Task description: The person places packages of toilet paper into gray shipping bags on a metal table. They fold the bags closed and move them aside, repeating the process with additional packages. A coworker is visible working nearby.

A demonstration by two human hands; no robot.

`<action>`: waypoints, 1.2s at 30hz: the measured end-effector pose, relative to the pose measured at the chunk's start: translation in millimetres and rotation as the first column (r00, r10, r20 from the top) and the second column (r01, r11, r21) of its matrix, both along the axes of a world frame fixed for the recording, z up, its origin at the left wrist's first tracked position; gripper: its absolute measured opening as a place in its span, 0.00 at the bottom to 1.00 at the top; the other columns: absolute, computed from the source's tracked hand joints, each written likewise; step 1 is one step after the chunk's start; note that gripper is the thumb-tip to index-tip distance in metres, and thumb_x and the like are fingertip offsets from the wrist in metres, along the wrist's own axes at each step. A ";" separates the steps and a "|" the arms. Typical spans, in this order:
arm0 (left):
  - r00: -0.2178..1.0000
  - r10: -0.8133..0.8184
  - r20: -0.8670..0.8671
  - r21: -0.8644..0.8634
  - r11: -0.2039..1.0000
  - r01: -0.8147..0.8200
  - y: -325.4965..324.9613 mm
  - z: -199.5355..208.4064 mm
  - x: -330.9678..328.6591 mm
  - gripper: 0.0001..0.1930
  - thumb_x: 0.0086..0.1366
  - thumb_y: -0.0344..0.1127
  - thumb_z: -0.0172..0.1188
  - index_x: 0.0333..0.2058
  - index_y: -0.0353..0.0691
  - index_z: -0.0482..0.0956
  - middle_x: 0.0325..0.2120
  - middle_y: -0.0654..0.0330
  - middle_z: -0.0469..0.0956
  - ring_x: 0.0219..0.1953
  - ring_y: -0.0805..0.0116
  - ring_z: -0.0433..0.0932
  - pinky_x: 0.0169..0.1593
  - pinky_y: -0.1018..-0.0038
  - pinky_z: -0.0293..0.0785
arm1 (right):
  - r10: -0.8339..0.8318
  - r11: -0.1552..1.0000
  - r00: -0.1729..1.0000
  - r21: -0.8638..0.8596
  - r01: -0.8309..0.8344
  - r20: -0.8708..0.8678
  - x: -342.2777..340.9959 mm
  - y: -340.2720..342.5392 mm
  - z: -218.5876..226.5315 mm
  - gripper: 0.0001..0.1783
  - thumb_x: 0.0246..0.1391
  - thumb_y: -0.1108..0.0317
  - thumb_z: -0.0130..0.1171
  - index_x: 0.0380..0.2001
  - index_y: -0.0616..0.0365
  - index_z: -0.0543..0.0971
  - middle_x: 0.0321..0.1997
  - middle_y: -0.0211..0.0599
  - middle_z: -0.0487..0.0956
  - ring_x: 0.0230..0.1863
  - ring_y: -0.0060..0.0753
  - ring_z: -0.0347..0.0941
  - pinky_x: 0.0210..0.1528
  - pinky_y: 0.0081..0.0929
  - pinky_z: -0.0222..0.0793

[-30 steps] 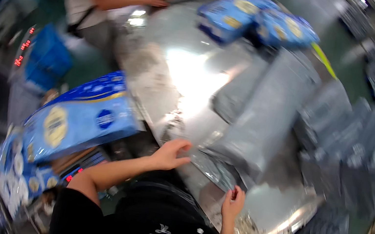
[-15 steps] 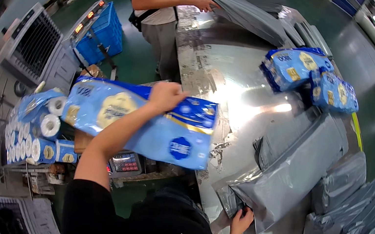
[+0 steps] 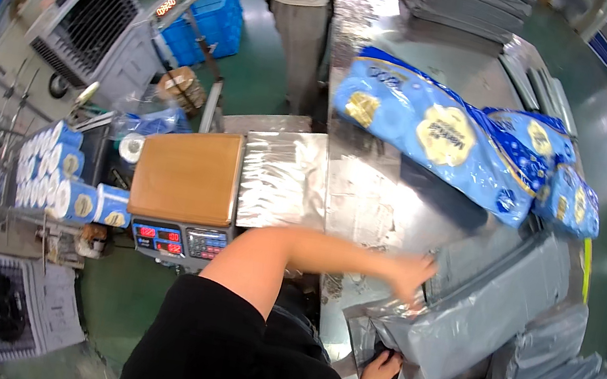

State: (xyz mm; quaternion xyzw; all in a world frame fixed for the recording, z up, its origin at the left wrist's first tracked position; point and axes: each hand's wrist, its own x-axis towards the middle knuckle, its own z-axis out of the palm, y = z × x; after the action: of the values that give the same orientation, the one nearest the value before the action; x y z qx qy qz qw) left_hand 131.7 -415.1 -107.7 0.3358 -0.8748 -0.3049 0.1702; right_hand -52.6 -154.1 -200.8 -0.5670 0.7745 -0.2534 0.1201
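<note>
My right hand (image 3: 379, 372) grips the open end of a bulky grey plastic bag (image 3: 471, 314), whose dark inside shows at the fingers. Across my body reaches my left hand (image 3: 409, 278), at the upper edge of that same opening; motion smears its fingers. A long blue plastic pack with a cream emblem (image 3: 417, 132) lies slanted on the metal table (image 3: 352, 258), beyond my left hand. Its right end rests against two smaller blue packs, one behind (image 3: 526, 129) and one in front (image 3: 575, 204).
A weighing scale (image 3: 189, 178) with a brown top stands at the left, near wrapped paper rolls (image 3: 77, 200). Filled grey bags (image 3: 541, 350) crowd the right side, and flat grey bags (image 3: 467, 4) are stacked at the back. A co-worker (image 3: 298, 28) stands across the table.
My left hand has let go of the long blue pack, now on the table, and moved right to the grey bag. The view has shifted; the co-worker's grey bag is out of sight.
</note>
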 end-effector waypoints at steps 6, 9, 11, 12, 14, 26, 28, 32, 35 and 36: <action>0.976 0.184 0.118 0.493 0.842 -0.218 128.2 -80.9 -1.6 0.27 0.46 0.43 0.68 0.42 0.31 0.73 0.39 0.40 0.75 0.42 0.41 0.75 0.45 0.55 0.72 | 0.028 0.997 0.996 -0.065 -0.033 -0.082 -9.0 -7.1 -13.9 0.27 0.62 0.55 0.44 0.47 0.74 0.71 0.49 0.66 0.69 0.49 0.68 0.63 0.54 0.51 0.58; 0.963 0.265 0.044 0.458 0.851 -0.255 148.5 -119.4 -22.9 0.13 0.49 0.35 0.64 0.32 0.34 0.77 0.27 0.44 0.77 0.34 0.41 0.77 0.39 0.54 0.73 | 0.056 0.992 0.993 -0.104 -0.066 -0.102 -12.2 -23.5 -10.1 0.20 0.63 0.60 0.44 0.44 0.72 0.69 0.43 0.63 0.69 0.46 0.66 0.64 0.49 0.50 0.59; 0.944 0.324 -0.071 0.441 0.858 -0.261 148.9 -126.4 -22.6 0.10 0.50 0.33 0.63 0.29 0.34 0.77 0.24 0.44 0.77 0.33 0.41 0.77 0.38 0.53 0.72 | -0.029 0.999 0.986 -0.030 0.024 -0.164 -19.5 -39.6 -4.0 0.19 0.63 0.63 0.44 0.47 0.69 0.69 0.46 0.60 0.70 0.48 0.63 0.65 0.49 0.49 0.60; 0.935 0.338 -0.104 0.439 0.859 -0.262 143.3 -117.9 -19.3 0.09 0.50 0.33 0.62 0.29 0.33 0.76 0.25 0.43 0.77 0.33 0.40 0.76 0.37 0.53 0.72 | -0.054 0.998 0.975 -0.052 0.043 -0.214 -26.0 -43.8 -9.2 0.18 0.62 0.63 0.44 0.48 0.67 0.69 0.47 0.59 0.70 0.49 0.63 0.65 0.49 0.49 0.60; 0.914 0.379 -0.148 0.361 0.881 -0.307 141.1 -123.7 -12.9 0.08 0.52 0.32 0.62 0.27 0.33 0.75 0.22 0.46 0.77 0.30 0.46 0.79 0.34 0.56 0.73 | -0.039 0.992 0.982 -0.122 0.016 -0.185 -27.8 -52.9 -16.2 0.19 0.61 0.61 0.47 0.46 0.67 0.72 0.47 0.58 0.73 0.50 0.62 0.66 0.51 0.48 0.60; 0.808 0.507 -0.298 0.781 0.617 -0.099 149.2 -102.8 37.0 0.06 0.57 0.27 0.56 0.27 0.31 0.81 0.19 0.57 0.81 0.23 0.71 0.82 0.27 0.73 0.76 | 0.396 0.903 0.877 -0.290 -0.318 0.272 78.4 -68.3 46.2 0.02 0.51 0.75 0.60 0.28 0.62 0.77 0.33 0.40 0.76 0.37 0.40 0.72 0.43 0.33 0.68; 0.836 0.481 -0.262 0.738 0.658 -0.147 146.2 -95.6 36.2 0.08 0.58 0.32 0.58 0.31 0.33 0.82 0.22 0.55 0.82 0.26 0.70 0.82 0.32 0.72 0.77 | 0.379 0.889 0.911 -0.337 -0.311 0.161 76.9 -63.9 39.8 0.02 0.51 0.74 0.60 0.28 0.60 0.77 0.32 0.40 0.76 0.37 0.43 0.72 0.43 0.34 0.67; 0.931 0.308 -0.194 0.578 0.803 -0.145 142.4 -86.9 43.8 0.10 0.58 0.38 0.59 0.34 0.40 0.83 0.25 0.56 0.82 0.27 0.68 0.81 0.33 0.71 0.75 | 0.222 0.928 0.938 -0.352 -0.121 0.265 88.0 -65.4 54.6 0.06 0.47 0.74 0.64 0.30 0.60 0.78 0.35 0.41 0.75 0.37 0.36 0.73 0.36 0.28 0.71; 0.907 0.345 -0.241 0.743 0.667 -0.057 143.7 -72.9 38.3 0.09 0.63 0.31 0.55 0.37 0.34 0.82 0.27 0.58 0.82 0.30 0.72 0.80 0.36 0.75 0.76 | 0.229 0.915 0.928 -0.390 -0.103 0.292 82.0 -65.2 58.6 0.03 0.49 0.74 0.63 0.27 0.62 0.79 0.35 0.41 0.76 0.33 0.36 0.74 0.34 0.26 0.71; 0.896 0.358 -0.261 0.787 0.617 -0.017 145.0 -71.1 30.5 0.10 0.64 0.30 0.54 0.38 0.33 0.82 0.28 0.57 0.82 0.31 0.72 0.80 0.38 0.75 0.76 | 0.159 0.929 0.908 -0.369 -0.004 0.388 79.8 -60.3 56.5 0.03 0.49 0.74 0.64 0.27 0.62 0.79 0.35 0.41 0.76 0.32 0.35 0.74 0.33 0.25 0.71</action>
State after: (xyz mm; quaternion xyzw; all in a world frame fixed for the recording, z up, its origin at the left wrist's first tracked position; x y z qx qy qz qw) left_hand 162.2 -270.1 -178.8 0.3990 -0.5671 -0.6877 0.2150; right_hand 27.2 -214.4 -144.2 -0.5455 0.6472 -0.4993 0.1852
